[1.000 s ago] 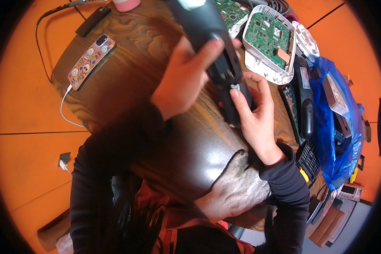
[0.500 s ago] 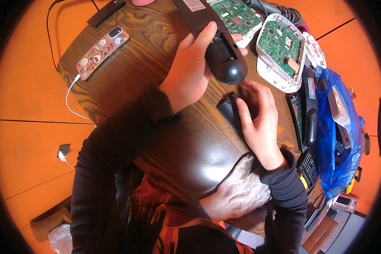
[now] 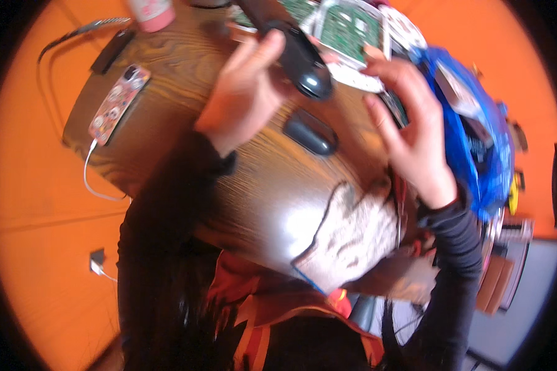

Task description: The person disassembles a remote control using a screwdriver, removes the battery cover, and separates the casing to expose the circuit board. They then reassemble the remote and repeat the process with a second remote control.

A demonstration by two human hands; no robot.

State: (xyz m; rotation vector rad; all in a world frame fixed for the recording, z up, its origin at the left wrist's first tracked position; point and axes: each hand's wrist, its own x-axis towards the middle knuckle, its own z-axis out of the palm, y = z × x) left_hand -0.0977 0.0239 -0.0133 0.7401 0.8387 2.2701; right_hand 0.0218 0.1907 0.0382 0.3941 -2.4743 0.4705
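Long black plastic handset w/ glossy rounded end [image 3: 304, 65] is up over a dark-grained wooden table [image 3: 182, 80], just beyond a loose black plastic piece w/ rounded end [image 3: 310, 133], wrapped in the person's bare L hand [image 3: 247, 89]. The bare R hand [image 3: 418, 130], right of the loose piece, looks free: thumb & index apart, nothing seen between 'em. From where I stand, it's prob. mid-job, btwn grips: handset up, loose piece down. Next move likely calls for R fingers to settle on a pick & close, w/ L hand steady. Farther out, beyond & right of the loose piece: green circuit board in white plastic tray [image 3: 346, 34]; well right, blue translucent plastic bag [image 3: 492, 188]; to its left, pink sticker-covered phone [image 3: 117, 106]. Hard to make out: handset's far end, cut off by the top edge; its blurred face, any slot unclear; R hand's lower fingers, partly hidden; whether R index touches the tray or only overlaps it, can't tell; bag contents, mostly covered.
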